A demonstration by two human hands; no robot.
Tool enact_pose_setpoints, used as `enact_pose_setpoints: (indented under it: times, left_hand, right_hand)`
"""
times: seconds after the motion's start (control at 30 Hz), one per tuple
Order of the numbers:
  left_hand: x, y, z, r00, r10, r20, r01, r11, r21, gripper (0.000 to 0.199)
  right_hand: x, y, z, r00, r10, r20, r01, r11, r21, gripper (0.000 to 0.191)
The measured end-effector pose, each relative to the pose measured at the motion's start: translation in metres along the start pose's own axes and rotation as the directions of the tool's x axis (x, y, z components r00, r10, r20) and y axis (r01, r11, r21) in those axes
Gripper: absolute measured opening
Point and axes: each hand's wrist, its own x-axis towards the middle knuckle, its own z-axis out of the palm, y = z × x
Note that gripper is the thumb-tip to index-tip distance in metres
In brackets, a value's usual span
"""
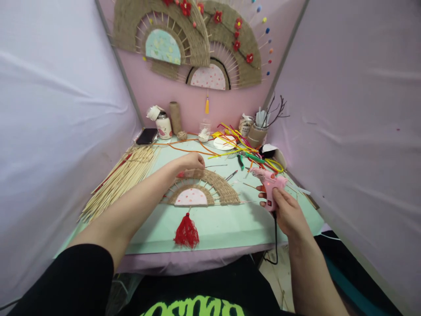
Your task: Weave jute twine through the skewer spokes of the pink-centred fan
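My right hand (287, 206) grips a pink hot glue gun (270, 184) above the right side of the table. A small light glows on its body, a clear glue stick juts from its back and a black cord hangs down. My left hand (194, 161) is closed at the top edge of a twine-wrapped fan (225, 186) that lies on the table. A thin dark twig (217, 166) shows just right of those fingers; whether they hold it is unclear. The fan has a pink dotted half-circle (190, 197) at its base, with a red tassel (186, 232) below.
Thin wooden sticks (120, 182) are piled on the left. Colourful pipe cleaners (237, 140), green-handled pliers (241, 161) and a pen (231, 175) lie behind the fan. A phone (147, 136), a bottle (163, 126) and a twig holder (257, 135) stand along the back.
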Motion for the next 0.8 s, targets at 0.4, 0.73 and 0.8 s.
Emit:
enact_pose_setpoints:
  times: [0.4, 0.73, 0.8]
  left_hand:
    - [-0.067, 0.017, 0.052, 0.87, 0.179, 0.459, 0.409, 0.256, -0.876, 0.024]
    - [-0.078, 0.015, 0.063, 0.899, 0.079, 0.431, 0.415, 0.162, -0.895, 0.023]
    - [-0.077, 0.014, 0.063, 0.875, 0.163, 0.456, 0.429, 0.174, -0.886, 0.025]
  right_hand:
    - [-0.031, -0.014, 0.029, 0.966, -0.239, 0.094, 0.255, 0.931, -0.26, 0.036]
    - [-0.034, -0.01, 0.048, 0.952, -0.283, 0.121, 0.307, 0.869, -0.387, 0.039]
    - [-0.033, -0.01, 0.048, 0.951, -0.289, 0.112, 0.31, 0.869, -0.386, 0.04]
